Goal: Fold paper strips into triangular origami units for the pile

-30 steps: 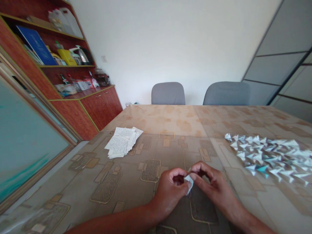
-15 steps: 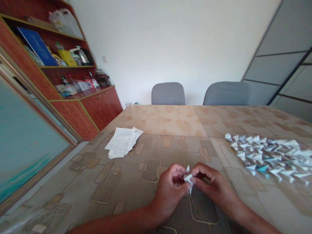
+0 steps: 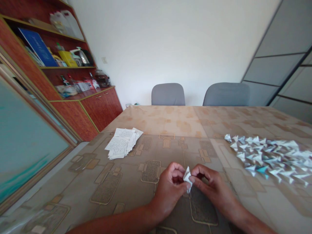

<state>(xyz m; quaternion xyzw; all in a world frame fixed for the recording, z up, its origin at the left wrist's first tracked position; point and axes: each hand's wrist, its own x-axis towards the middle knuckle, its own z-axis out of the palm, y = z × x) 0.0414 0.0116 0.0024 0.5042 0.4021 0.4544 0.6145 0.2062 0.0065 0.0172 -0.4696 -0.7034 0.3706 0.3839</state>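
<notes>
Folded paper (image 3: 187,176), one piece, small, white, pointed at the top, held upright between the fingertips of two bare hands, near the front edge of view. Left hand (image 3: 169,188): pinching the paper from its left side, thumb across the lower part, the other fingers curled behind. Right hand (image 3: 211,184): thumb and forefinger closed on the paper's right edge, remaining fingers bent inward; exact fingertip contact behind the paper hidden. Beneath both hands: table (image 3: 156,122), covered in a brown and beige cloth patterned with rounded rectangles. To the left of the hands and farther back, well apart from them: loose stack of printed paper slips (image 3: 122,143), flat, overlapping, slightly fanned. To the right, also well apart: many folded paper pieces (image 3: 257,157), white, pointed, laid close together in rows, one partly teal near the front. Beyond the table's far edge: two grey chairs, left chair (image 3: 168,94) and right chair (image 3: 226,94), before a white wall (image 3: 170,39). At far left: reddish wooden cabinet (image 3: 102,107), its shelves bearing a blue board (image 3: 39,47), a yellow container (image 3: 67,58) and a kettle (image 3: 84,58).
</notes>
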